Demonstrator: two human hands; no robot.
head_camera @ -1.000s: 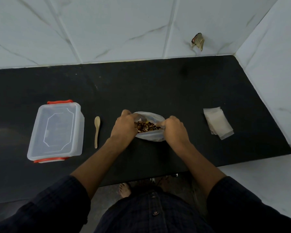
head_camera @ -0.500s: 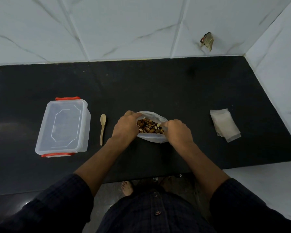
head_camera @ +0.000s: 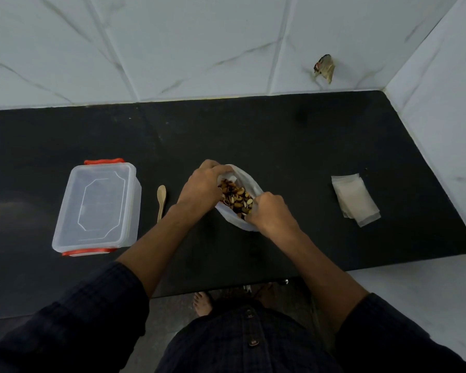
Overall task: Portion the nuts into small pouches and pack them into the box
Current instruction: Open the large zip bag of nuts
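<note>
Holding the plastic bag of nuts open at frame centre, left hand and right hand each pinch its rim. Spoon and lidded box lie left; pouches right, on the dark surface.

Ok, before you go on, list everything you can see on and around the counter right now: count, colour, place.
plastic bag: one, white, centre of the counter, mouth held open
nuts: many, brown and pale, inside the plastic bag
box: one, clear with red clips, lid on, left side of the counter
spoon: one, pale wood, between the box and the plastic bag
pouches: small stack, off-white, right side of the counter
counter: one, black, along the wall
wall: white marbled tiles, behind and to the right
scrap: one, brownish, stuck on the wall
left hand: grips the plastic bag's left rim
right hand: grips the plastic bag's right rim
</note>
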